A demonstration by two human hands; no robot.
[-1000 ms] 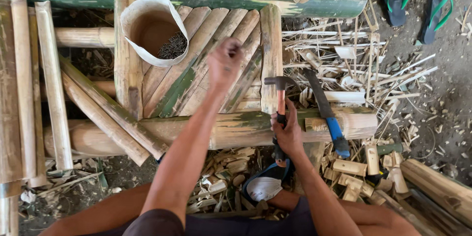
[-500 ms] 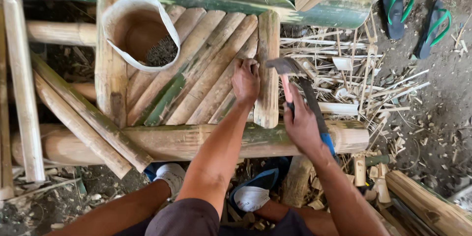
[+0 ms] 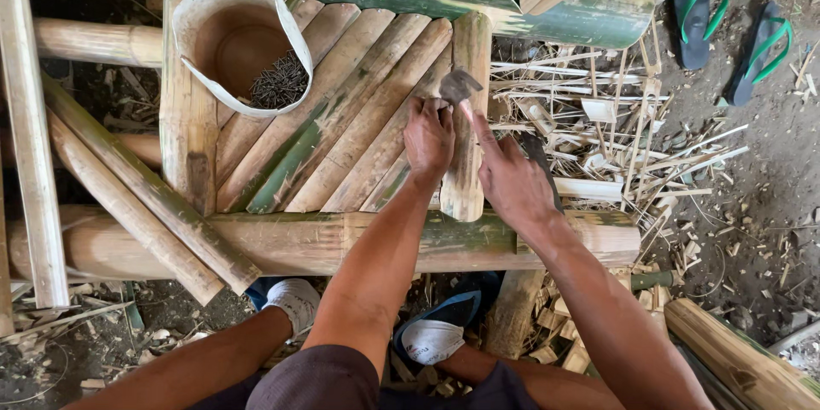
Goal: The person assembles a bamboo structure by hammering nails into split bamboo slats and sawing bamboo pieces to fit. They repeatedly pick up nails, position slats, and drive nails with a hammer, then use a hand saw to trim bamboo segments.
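My left hand (image 3: 430, 138) rests on the diagonal bamboo slats (image 3: 342, 132), its fingertips pinched on something small, seemingly a nail, mostly hidden by the fingers. Just right of it, my right hand (image 3: 512, 179) grips a hammer. The hammer's metal head (image 3: 459, 85) hovers right above my left fingertips, over the upright split slat (image 3: 468, 162). The slats lie across a thick bamboo pole (image 3: 282, 243) in front of me.
A white bucket (image 3: 201, 13) holding dark nails (image 3: 278, 81) sits on the frame at upper left. Bamboo strips and shavings (image 3: 598, 120) litter the ground to the right, near two green flip-flops (image 3: 696, 17). Loose poles (image 3: 137, 196) lie left. My feet (image 3: 431, 342) are below.
My left hand came back from near the bucket to the slats and pinched down. My right hand brought the hammer up and left, so its head now sits just above the left fingertips.
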